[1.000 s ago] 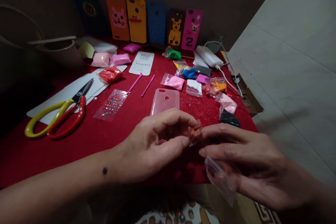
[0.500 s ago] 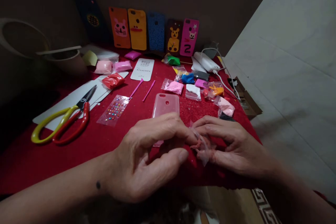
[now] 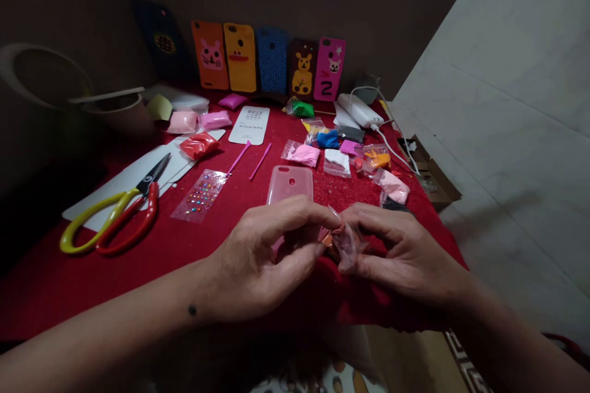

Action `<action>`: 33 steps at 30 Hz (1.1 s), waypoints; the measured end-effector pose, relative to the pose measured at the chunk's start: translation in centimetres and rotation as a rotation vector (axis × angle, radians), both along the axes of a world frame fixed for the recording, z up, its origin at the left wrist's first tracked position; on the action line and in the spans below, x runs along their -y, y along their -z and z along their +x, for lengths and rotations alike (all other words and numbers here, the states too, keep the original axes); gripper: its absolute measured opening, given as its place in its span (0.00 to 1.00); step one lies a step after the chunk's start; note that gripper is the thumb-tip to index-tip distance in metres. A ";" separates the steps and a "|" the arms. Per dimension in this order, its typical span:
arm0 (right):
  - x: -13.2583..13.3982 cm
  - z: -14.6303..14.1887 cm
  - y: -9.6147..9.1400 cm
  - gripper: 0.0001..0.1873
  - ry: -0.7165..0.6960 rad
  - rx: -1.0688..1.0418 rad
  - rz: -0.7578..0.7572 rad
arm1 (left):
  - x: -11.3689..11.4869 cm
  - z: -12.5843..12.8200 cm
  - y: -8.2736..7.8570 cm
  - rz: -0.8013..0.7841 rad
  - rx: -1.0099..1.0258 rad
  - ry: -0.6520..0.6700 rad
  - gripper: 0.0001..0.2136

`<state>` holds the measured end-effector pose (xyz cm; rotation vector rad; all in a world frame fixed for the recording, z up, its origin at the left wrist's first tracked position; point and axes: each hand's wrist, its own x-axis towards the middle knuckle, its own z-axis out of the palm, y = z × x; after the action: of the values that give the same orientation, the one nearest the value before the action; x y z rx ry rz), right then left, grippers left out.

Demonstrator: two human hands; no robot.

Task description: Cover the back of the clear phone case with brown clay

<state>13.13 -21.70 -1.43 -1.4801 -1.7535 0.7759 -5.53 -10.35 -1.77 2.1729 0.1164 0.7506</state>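
Note:
In the head view, both my hands meet over the near part of the table. My right hand (image 3: 405, 252) pinches a small clear plastic bag (image 3: 351, 249) between thumb and fingers. A lump of reddish-brown clay (image 3: 328, 241) shows at the bag's left side. Closed round this lump are the thumb and forefinger of my left hand (image 3: 276, 252); its other fingers are mostly hidden. A translucent phone case (image 3: 291, 187) lies just behind my left hand, its lower part covered by the hand.
Several bags of coloured clay, including a white one (image 3: 338, 161), lie behind my hands. Scissors (image 3: 147, 187) and a gem sticker sheet (image 3: 200, 196) are on the left, near two pink sticks (image 3: 260, 161). Decorated phone cases (image 3: 242, 58) lean against the wall. A white power strip (image 3: 359, 112) stands back right.
My left thumb has come up to the bag and closed against the forefinger on the clay. The bag has turned slightly in my right hand, and more clay shows.

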 end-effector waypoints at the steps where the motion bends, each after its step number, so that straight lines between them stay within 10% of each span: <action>1: -0.1 -0.1 0.0 0.08 0.000 -0.008 0.003 | 0.0 0.0 0.0 0.008 -0.004 -0.014 0.09; 16: -0.3 -0.7 0.7 0.06 0.108 -0.107 0.011 | 0.1 0.6 0.9 -0.075 0.013 -0.127 0.03; 33: -0.6 -0.5 0.6 0.05 0.050 0.001 0.087 | -0.6 0.4 2.9 0.638 0.046 -0.123 0.13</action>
<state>12.59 -21.08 -1.99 -1.4608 -1.7222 0.6655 -5.10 -9.72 -4.63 2.7653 -0.0204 1.0078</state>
